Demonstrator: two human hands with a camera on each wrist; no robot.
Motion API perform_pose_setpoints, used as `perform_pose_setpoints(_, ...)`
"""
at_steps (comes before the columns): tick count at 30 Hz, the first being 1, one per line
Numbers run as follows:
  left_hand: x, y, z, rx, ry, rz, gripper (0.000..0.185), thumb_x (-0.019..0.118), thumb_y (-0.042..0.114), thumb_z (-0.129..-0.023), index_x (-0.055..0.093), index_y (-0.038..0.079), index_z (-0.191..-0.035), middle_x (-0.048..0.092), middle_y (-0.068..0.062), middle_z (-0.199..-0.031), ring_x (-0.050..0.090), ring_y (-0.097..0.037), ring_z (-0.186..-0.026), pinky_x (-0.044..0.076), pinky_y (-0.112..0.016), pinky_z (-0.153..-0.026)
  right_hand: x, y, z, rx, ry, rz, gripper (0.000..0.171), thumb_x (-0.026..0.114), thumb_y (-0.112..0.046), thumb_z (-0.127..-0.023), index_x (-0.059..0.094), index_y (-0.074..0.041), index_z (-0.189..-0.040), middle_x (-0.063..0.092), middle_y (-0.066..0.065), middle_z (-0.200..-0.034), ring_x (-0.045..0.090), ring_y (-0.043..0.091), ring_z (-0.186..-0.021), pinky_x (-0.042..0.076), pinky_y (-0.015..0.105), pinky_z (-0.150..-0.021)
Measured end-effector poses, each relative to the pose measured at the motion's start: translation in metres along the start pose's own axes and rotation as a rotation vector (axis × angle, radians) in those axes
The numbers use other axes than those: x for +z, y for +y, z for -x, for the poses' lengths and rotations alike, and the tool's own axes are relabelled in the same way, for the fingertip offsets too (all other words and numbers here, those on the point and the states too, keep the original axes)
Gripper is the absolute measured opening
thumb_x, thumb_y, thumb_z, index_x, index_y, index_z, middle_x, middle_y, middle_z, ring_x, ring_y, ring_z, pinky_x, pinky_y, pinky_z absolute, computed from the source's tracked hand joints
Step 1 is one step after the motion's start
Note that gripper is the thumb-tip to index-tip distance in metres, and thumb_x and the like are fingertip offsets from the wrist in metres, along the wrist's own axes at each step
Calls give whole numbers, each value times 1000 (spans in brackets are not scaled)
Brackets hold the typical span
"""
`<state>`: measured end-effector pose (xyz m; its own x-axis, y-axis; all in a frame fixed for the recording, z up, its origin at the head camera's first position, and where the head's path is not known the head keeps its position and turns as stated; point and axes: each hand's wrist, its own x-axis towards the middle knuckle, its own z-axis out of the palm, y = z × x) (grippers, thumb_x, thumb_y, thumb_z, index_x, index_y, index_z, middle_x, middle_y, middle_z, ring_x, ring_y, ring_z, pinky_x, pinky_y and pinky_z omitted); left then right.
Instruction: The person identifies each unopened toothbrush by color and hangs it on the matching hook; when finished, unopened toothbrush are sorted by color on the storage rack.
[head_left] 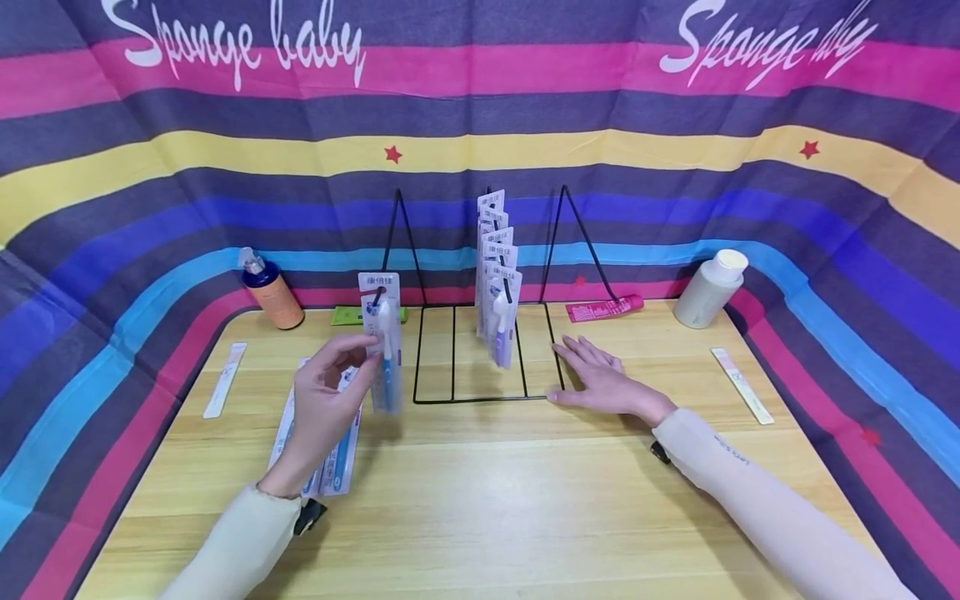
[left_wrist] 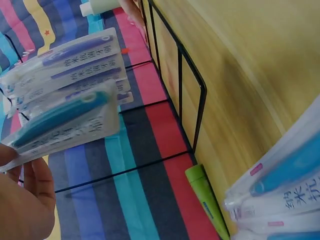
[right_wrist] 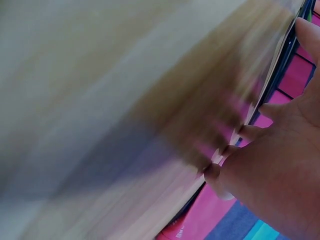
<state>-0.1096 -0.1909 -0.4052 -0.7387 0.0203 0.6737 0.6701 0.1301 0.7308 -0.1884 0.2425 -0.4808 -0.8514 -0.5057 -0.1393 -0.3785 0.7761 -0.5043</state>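
The left hand [head_left: 322, 408] has its grip clamped on a toothbrush pack [head_left: 382, 342], held upright above the tabletop [head_left: 480, 500] just left of the wire rack [head_left: 483, 354]. The right hand [head_left: 603, 383] rests flat, fingers spread, at the rack's right front corner.

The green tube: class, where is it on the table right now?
In the head view, the green tube lies flat at the table's far edge, left of the black wire rack, between the orange pump bottle and the rack, behind the toothbrush pack in the left hand.
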Motion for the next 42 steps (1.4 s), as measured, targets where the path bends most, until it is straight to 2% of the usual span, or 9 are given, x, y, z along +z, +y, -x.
perform_pose_setpoints(5,3,-15,-15,-72,-31,-11,36,65,-14,-102,67,-7,-137,69,-18,-130,62,-28,-107,52,-28,-96,0,0,0,2,0,4,102,69,-61,-102,21,-9,-175,6,19,-181,-2,45,-165,1,78,-121)
perform_pose_setpoints(10,1,-34,-43,-133,-108,21,45,61,-7,-106,58,-3,-151,61,-23,-143,56,-30,-122,45,-32,-98,1,0,-2,1,1,7,102,69,-62,-102,21,-9,-175,7,19,-181,-1,45,-165,2,78,-121)
perform_pose_setpoints(12,1,-41,-55,-171,-128,35,47,59,-4,-108,55,-1,-155,60,-24,-143,55,-28,-121,45,-31,-95,2,0,-2,1,0,4,102,69,-62,-102,22,-9,-175,7,19,-181,-1,46,-165,2,79,-121)
perform_pose_setpoints(18,8,-58,-86,-285,-132,51,49,58,6,-113,49,6,-161,57,-20,-148,53,-22,-122,44,-30,-100,2,0,-2,7,5,-1,102,69,-62,-102,21,-11,-176,7,18,-182,-1,44,-165,1,78,-121)
perform_pose_setpoints(25,13,-73,-105,-355,-138,75,51,57,8,-114,48,10,-164,52,-18,-152,49,-22,-130,44,-36,-108,2,0,1,6,3,-3,102,69,-62,-102,21,-11,-176,6,18,-181,-2,45,-165,1,79,-121)
perform_pose_setpoints(29,7,-82,-109,-373,-156,90,49,52,10,-115,48,9,-164,52,-19,-152,49,-26,-134,40,-47,-115,2,1,0,0,11,-2,101,68,-62,-102,22,-11,-175,7,18,-181,-1,46,-165,2,79,-121)
perform_pose_setpoints(32,1,-87,-107,-383,-168,99,48,50,13,-116,48,9,-164,51,-19,-154,48,-28,-138,38,-50,-118,3,1,-1,-2,7,1,102,68,-63,-102,21,-10,-175,7,18,-182,-1,45,-165,2,79,-121)
perform_pose_setpoints(38,-9,-81,-95,-389,-177,92,47,51,21,-117,51,10,-163,51,-15,-161,44,-29,-149,39,-44,-118,2,0,-2,4,5,3,103,67,-64,-102,21,-10,-175,6,17,-182,-2,44,-165,1,78,-121)
perform_pose_setpoints(42,-17,-72,-78,-429,-158,63,47,50,27,-118,53,12,-162,52,-17,-158,48,-25,-143,43,-37,-111,0,0,1,8,6,-4,102,68,-62,-102,22,-9,-175,7,18,-182,-1,45,-165,2,78,-121)
